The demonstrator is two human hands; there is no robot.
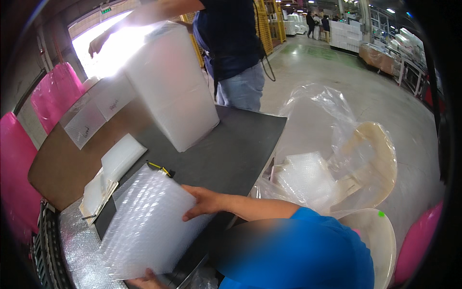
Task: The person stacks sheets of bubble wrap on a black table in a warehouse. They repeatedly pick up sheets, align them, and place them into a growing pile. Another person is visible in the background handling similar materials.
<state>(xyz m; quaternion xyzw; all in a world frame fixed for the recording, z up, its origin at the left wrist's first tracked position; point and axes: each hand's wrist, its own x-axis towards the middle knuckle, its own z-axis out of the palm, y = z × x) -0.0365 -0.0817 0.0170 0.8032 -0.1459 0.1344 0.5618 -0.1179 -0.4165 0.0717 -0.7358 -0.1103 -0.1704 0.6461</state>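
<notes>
A stack of clear bubble-wrap sheets or pouches (149, 221) is held tilted above the dark table top (240, 139). My right hand (204, 202) grips its right edge, thumb on top and fingers underneath. At the near edge my left hand (147, 281) pinches the lower corner; only part of that hand shows. Just beyond the stack, a yellow and black tool (160, 168) lies partly hidden. To its left are a folded white packet (122, 156) and some papers (96, 195).
A tall stack of white foam sheets (175, 96) stands on the far side, beside a co-worker in a dark shirt (228, 48). More bubble wrap (86, 245) lies at left. On the right, a plastic-lined round bin (380, 164) holds bubble-wrap pieces (308, 176). Pink wrapped rolls (19, 178) line the left.
</notes>
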